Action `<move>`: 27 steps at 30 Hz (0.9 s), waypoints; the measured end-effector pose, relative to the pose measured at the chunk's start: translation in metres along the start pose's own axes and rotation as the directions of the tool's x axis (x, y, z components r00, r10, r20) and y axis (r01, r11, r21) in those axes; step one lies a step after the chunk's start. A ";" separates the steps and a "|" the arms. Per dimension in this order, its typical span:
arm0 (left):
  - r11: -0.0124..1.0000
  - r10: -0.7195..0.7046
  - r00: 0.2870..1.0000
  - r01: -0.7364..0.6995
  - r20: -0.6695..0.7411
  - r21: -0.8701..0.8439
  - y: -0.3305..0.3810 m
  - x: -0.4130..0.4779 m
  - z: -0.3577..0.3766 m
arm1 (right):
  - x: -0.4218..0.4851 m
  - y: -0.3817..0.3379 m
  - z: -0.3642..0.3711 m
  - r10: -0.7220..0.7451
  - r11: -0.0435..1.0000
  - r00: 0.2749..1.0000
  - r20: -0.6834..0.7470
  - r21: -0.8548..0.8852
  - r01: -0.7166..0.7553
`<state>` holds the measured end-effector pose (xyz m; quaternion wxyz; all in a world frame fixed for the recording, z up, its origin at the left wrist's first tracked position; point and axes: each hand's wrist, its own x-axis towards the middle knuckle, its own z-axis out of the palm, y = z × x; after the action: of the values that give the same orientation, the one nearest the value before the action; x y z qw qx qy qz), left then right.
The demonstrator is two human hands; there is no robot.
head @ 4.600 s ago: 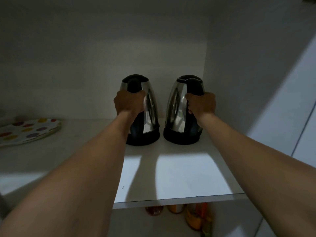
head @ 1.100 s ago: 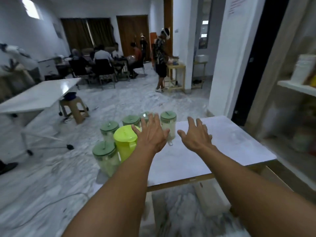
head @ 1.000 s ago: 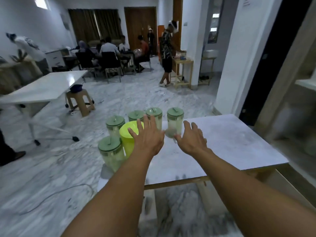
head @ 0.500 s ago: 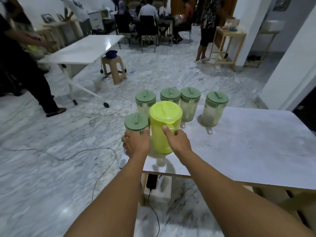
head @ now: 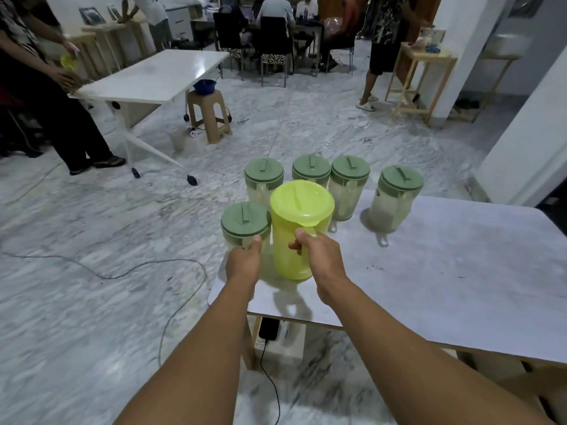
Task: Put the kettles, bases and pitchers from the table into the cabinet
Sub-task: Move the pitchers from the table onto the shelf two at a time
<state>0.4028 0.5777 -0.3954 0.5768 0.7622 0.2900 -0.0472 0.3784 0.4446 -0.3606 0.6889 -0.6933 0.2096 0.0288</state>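
The yellow-green pitcher (head: 299,231) stands at the near left corner of the tabletop (head: 445,271), with the right hand (head: 319,256) wrapped around its handle, fingers (head: 296,245) curled shut through the loop. Touching its left side is a clear pitcher with a green lid (head: 245,227); the left hand (head: 244,260) grips that one's handle, thumb over the top and fingers closed, though the handle itself is mostly hidden behind the hand. Four more green-lidded pitchers (head: 348,185) stand in a loose row just beyond, the rightmost a little apart from the others.

The two gripped pitchers sit right at the table's edge, with marble floor (head: 107,302) below. Lifted unevenly, either could knock its neighbour, and the clear one on the corner has least margin before it goes off. The lids look only pressed on, so a tilt while carrying could shed one. A cable (head: 171,302) trails across the floor by the table leg, and could catch a foot when turning away.
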 end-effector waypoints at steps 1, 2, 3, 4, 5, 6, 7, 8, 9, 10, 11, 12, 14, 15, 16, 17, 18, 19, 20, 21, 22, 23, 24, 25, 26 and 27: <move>0.999 0.019 1.000 -0.019 0.001 -0.026 0.001 -0.003 -0.001 | 0.000 -0.001 -0.001 0.011 1.000 1.000 -0.001 0.004 -0.011; 0.998 0.040 0.999 -0.040 0.002 -0.047 0.002 -0.006 -0.001 | 0.000 -0.001 -0.003 0.020 1.000 1.000 -0.005 0.009 -0.020; 0.996 0.057 0.998 -0.056 0.008 -0.064 0.004 -0.010 -0.003 | -0.001 -0.003 -0.005 0.026 1.000 1.000 -0.012 0.013 -0.026; 0.994 0.071 0.997 -0.070 0.018 -0.078 0.007 -0.013 -0.004 | -0.004 -0.005 -0.008 0.028 1.000 0.999 -0.019 0.014 -0.028; 0.993 0.083 0.996 -0.080 0.029 -0.092 0.012 -0.017 -0.006 | -0.007 -0.007 -0.011 0.027 0.999 0.999 -0.028 0.019 -0.026; 0.990 0.098 0.995 -0.094 0.036 -0.104 0.019 -0.023 -0.008 | -0.011 -0.011 -0.014 0.022 0.999 0.999 -0.038 0.026 -0.021; 0.987 0.118 0.992 -0.113 0.041 -0.112 0.027 -0.030 -0.010 | -0.016 -0.016 -0.019 0.014 0.999 0.999 -0.051 0.036 -0.012; 0.983 0.146 0.988 -0.139 0.049 -0.119 0.036 -0.038 -0.012 | -0.023 -0.022 -0.024 0.004 0.999 0.998 -0.066 0.045 -0.001; 0.978 0.176 0.982 -0.167 0.066 -0.128 0.045 -0.046 -0.012 | -0.030 -0.029 -0.030 -0.009 0.998 0.997 -0.082 0.059 0.014; 0.970 0.212 0.974 -0.200 0.085 -0.136 0.055 -0.054 -0.013 | -0.037 -0.038 -0.037 -0.026 0.997 0.995 -0.101 0.074 0.033; 0.962 0.249 0.962 -0.233 0.108 -0.143 0.065 -0.064 -0.012 | -0.045 -0.047 -0.045 -0.045 0.994 0.991 -0.125 0.089 0.057; 0.952 0.286 0.949 -0.266 0.132 -0.150 0.075 -0.074 -0.011 | -0.055 -0.056 -0.053 -0.068 0.991 0.985 -0.156 0.105 0.085; 0.932 0.349 0.922 -0.321 0.168 -0.170 0.094 -0.097 -0.004 | -0.075 -0.076 -0.075 -0.108 0.980 0.966 -0.234 0.141 0.144; 0.920 0.379 0.906 -0.348 0.187 -0.180 0.104 -0.111 0.000 | -0.087 -0.085 -0.088 -0.126 0.972 0.954 -0.272 0.158 0.173; 0.907 0.411 0.887 -0.376 0.207 -0.189 0.113 -0.126 0.006 | -0.099 -0.093 -0.103 -0.144 0.964 0.940 -0.310 0.172 0.204; 0.893 0.442 0.866 -0.403 0.232 -0.198 0.122 -0.142 0.013 | -0.112 -0.100 -0.118 -0.162 0.953 0.922 -0.352 0.186 0.238; 0.878 0.473 0.843 -0.429 0.257 -0.211 0.131 -0.160 0.022 | -0.125 -0.106 -0.135 -0.180 0.941 0.899 -0.399 0.196 0.275; 0.862 0.503 0.817 -0.452 0.281 -0.230 0.138 -0.178 0.031 | -0.139 -0.110 -0.153 -0.195 0.929 0.872 -0.449 0.201 0.311; 0.844 0.533 0.789 -0.472 0.305 -0.255 0.145 -0.197 0.042 | -0.154 -0.114 -0.172 -0.207 0.916 0.840 -0.502 0.201 0.346; 0.828 0.559 0.759 -0.485 0.334 -0.282 0.151 -0.219 0.053 | -0.169 -0.118 -0.191 -0.218 0.903 0.801 -0.558 0.197 0.382; 0.813 0.580 0.728 -0.492 0.365 -0.311 0.157 -0.241 0.064 | -0.184 -0.121 -0.211 -0.225 0.889 0.757 -0.613 0.188 0.417; 0.803 0.595 0.697 -0.492 0.400 -0.338 0.162 -0.263 0.077 | -0.200 -0.124 -0.231 -0.231 0.880 0.710 -0.666 0.169 0.445; 0.795 0.607 0.664 -0.489 0.437 -0.360 0.166 -0.287 0.089 | -0.216 -0.126 -0.251 -0.236 0.876 0.661 -0.712 0.138 0.462; 0.786 0.618 0.626 -0.485 0.476 -0.382 0.170 -0.312 0.101 | -0.233 -0.127 -0.270 -0.244 0.874 0.605 -0.758 0.098 0.476; 0.780 0.626 0.586 -0.477 0.514 -0.405 0.173 -0.339 0.113 | -0.250 -0.129 -0.290 -0.255 0.870 0.543 -0.800 0.055 0.490; 0.776 0.631 0.547 -0.465 0.551 -0.427 0.175 -0.365 0.124 | -0.268 -0.129 -0.310 -0.267 0.866 0.479 -0.836 0.009 0.500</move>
<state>0.2197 0.2948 -0.1387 0.7097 0.6718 -0.1876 -0.0989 0.1002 0.2076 -0.1356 0.5842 -0.5627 0.3412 -0.4750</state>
